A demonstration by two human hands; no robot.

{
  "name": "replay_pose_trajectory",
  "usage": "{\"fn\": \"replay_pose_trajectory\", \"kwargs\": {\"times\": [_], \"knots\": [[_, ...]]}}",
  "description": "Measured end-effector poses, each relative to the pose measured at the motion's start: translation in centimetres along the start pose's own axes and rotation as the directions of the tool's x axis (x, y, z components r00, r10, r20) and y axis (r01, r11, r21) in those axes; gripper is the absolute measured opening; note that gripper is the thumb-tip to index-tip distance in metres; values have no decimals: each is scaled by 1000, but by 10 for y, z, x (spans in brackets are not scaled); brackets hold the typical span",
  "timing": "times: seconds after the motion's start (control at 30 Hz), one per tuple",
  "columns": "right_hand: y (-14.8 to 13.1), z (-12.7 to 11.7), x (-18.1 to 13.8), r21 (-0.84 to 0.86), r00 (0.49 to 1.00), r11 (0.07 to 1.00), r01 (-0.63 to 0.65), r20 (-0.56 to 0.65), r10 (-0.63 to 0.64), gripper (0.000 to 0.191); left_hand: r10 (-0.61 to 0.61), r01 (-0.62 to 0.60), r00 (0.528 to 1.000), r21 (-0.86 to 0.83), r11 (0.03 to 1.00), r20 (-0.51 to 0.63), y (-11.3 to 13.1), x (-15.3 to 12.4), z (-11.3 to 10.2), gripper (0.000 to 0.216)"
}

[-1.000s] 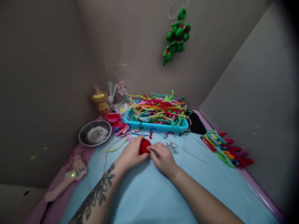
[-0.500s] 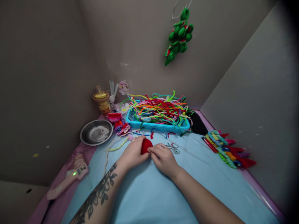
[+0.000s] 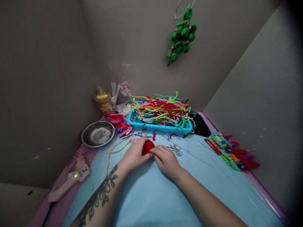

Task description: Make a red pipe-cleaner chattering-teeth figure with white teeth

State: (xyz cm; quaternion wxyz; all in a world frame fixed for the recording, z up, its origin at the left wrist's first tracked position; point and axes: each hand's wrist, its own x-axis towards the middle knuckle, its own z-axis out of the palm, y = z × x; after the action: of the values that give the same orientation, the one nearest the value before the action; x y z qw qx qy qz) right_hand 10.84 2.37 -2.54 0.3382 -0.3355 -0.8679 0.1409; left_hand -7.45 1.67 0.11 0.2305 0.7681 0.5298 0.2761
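A small red, rounded piece [image 3: 148, 147], soft-looking like yarn work, is held low over the blue table covering [image 3: 156, 195]. My left hand [image 3: 136, 154] wraps around its left side, thumb along the near edge. From the right, my right hand [image 3: 165, 160] has thumb and fingers pinched together at the near right edge of the red piece. Whatever lies between those fingertips is hidden. Just beyond my right hand lie small scissors [image 3: 176, 150], partly covered by it. Loose yarn pieces [image 3: 120, 148] are scattered left of and beyond my hands.
A blue tray [image 3: 163, 128] heaped with colored yarn strands stands at the back, beside a black phone [image 3: 201, 125]. To the left are a metal bowl [image 3: 92, 140] and a pink glue gun [image 3: 71, 183] with a green light. Colorful crocheted pieces [image 3: 229, 153] lie right.
Both hands stay nearly in place around the red piece. My left thumb has shifted slightly upward along its near edge.
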Motion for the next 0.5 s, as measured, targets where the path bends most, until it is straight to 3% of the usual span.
{"fn": "replay_pose_trajectory", "kwargs": {"times": [0.2,0.37,0.5], "knots": [[5,0,0,259,985,959,-111,-99,141,24,35,-28,996,-79,996,82,-3,2,-6,47],[15,0,0,393,933,892,-222,-181,312,14,2,11,995,-132,991,102,-5,4,-11,37],[20,0,2,417,903,876,-244,-233,362,13,-19,41,992,-178,983,125,-9,6,-11,33]]}}
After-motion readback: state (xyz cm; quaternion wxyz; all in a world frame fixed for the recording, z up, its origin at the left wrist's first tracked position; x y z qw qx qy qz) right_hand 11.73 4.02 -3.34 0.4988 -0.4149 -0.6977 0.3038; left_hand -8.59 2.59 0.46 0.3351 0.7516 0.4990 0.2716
